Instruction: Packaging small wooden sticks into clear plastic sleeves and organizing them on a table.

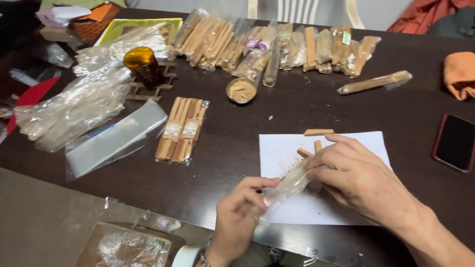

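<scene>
Nearest to me, at the bottom edge, sits a brown cardboard box with crumpled clear plastic inside it, resting on a grey sheet beside the table. Beyond it spreads the dark wooden table, the biggest thing here. Along its far side lies a long row of bagged wood sticks, and at the left a heap of empty clear bags. Closer to me, a white sheet of paper lies under my hands. Left of the paper rest 2 labelled packs of wood sticks, side by side and touching. A dark phone lies near the right edge, with an orange cloth beyond it. An amber glass jar stands on a small wooden trivet, and a round tin of wood pieces sits near the row.

My right hand grips the upper end of a small clear bag, fingers curled around it over the paper. My left hand pinches the bag's lower end between thumb and fingers. The bag slants between both hands, just above the paper. About 3 short wood pieces lie loose at the paper's top edge, just beside my right fingertips.
</scene>
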